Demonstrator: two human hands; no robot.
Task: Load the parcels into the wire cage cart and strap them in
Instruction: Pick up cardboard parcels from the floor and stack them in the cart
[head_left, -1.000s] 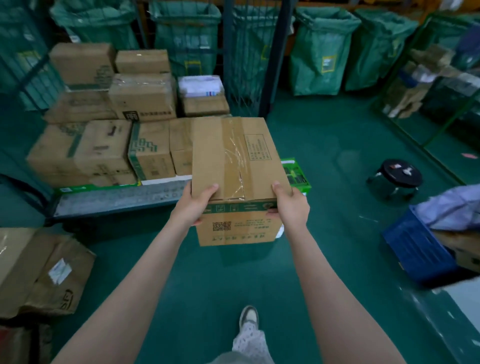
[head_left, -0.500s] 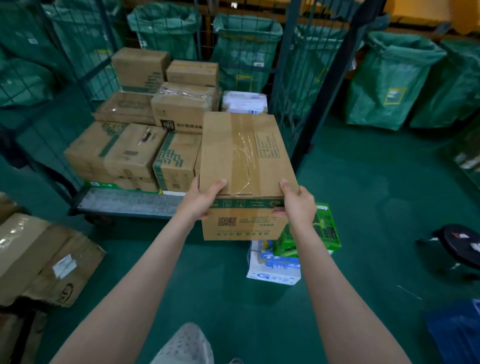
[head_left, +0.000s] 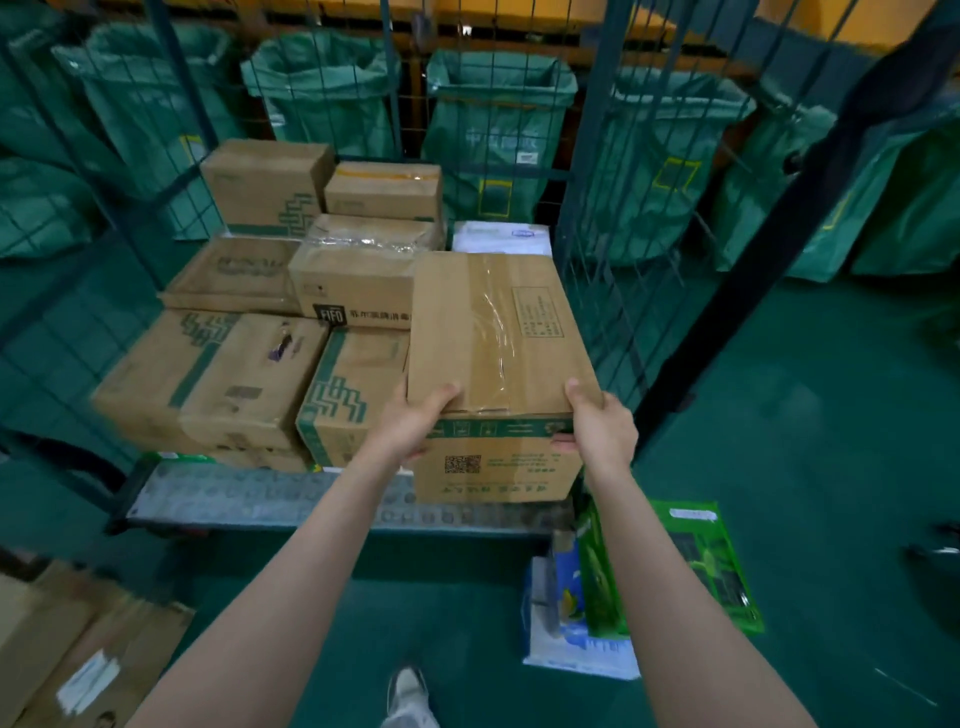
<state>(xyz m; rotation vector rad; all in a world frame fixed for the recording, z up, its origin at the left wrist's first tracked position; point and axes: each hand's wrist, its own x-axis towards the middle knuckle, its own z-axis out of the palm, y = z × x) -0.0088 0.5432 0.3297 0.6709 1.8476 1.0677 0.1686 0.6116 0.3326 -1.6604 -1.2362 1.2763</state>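
I hold a taped brown cardboard parcel (head_left: 493, 332) with a QR code on its near face. My left hand (head_left: 415, 421) grips its near left corner and my right hand (head_left: 597, 431) its near right corner. The parcel hovers over the front right part of the wire cage cart's metal deck (head_left: 249, 499). Several brown parcels (head_left: 234, 374) are stacked on the deck to the left and behind, with a white parcel (head_left: 501, 236) at the back right. The cart's wire mesh side (head_left: 634, 218) stands right beside the held parcel.
Green and blue-white packets (head_left: 675, 566) lie on the green floor just right of my right arm. Flattened cardboard (head_left: 67, 654) lies at the lower left. Green mail sacks (head_left: 498, 130) line the wall behind the cart. My shoe (head_left: 408, 691) shows at the bottom.
I have stepped closer to the cart, and the parcel has moved forward over the deck's front right part. Both hands keep the same grip.
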